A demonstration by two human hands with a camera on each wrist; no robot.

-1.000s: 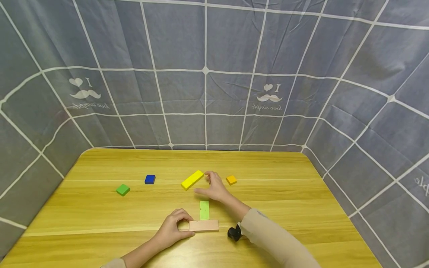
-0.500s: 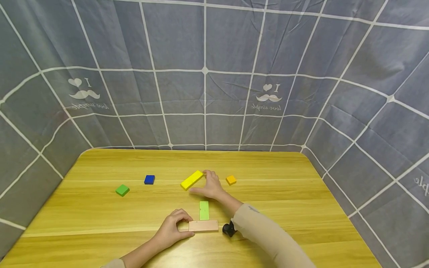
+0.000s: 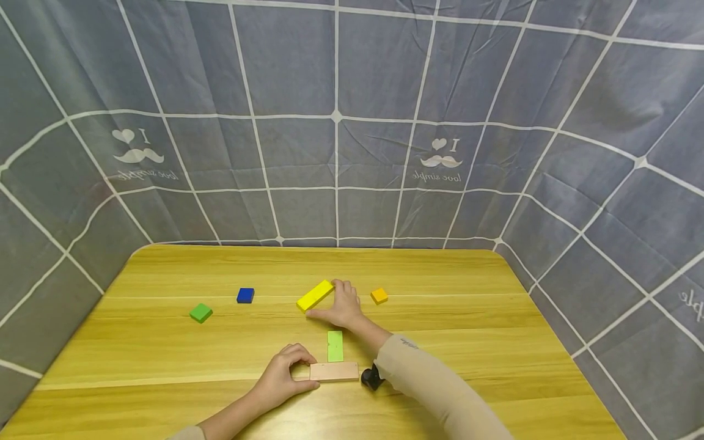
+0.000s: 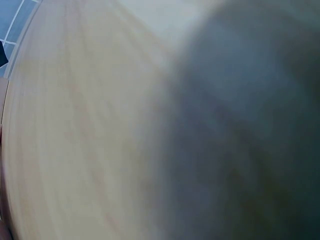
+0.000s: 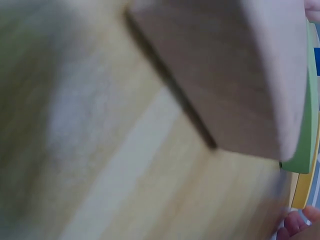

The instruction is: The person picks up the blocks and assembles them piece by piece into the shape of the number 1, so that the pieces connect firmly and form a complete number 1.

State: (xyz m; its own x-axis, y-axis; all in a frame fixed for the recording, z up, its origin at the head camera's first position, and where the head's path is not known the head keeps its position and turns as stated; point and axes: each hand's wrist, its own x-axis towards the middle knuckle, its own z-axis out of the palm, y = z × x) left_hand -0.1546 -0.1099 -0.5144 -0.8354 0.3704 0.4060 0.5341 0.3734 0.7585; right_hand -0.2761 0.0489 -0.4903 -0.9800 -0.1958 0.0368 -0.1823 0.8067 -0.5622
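Behind the worktop (image 3: 467,354) hangs a grey curtain (image 3: 297,73) with white grid lines; the worktop itself is wood-grained. A beige sleeve (image 3: 440,385) covers the right forearm. The right hand (image 3: 345,305) has its fingers set wide, thumb apart from forefinger. The left hand (image 3: 282,376) is curved, its fingers and thumb holding the left end of the pink block (image 3: 333,371) at its two long edges. The yellow block (image 3: 315,296) lies flat and slanted, within the right hand's span: forefinger tip at its far end, thumb tip at its near end. Whether those fingers press on it cannot be told. The light green block (image 3: 335,346) lies lengthwise directly behind the pink block, appearing to meet it. A black device (image 3: 371,378) sits at the right cuff. Smallest: the green block (image 3: 201,313) and blue block (image 3: 245,295), both left of the yellow block, and the orange block (image 3: 379,296), right of the right hand.
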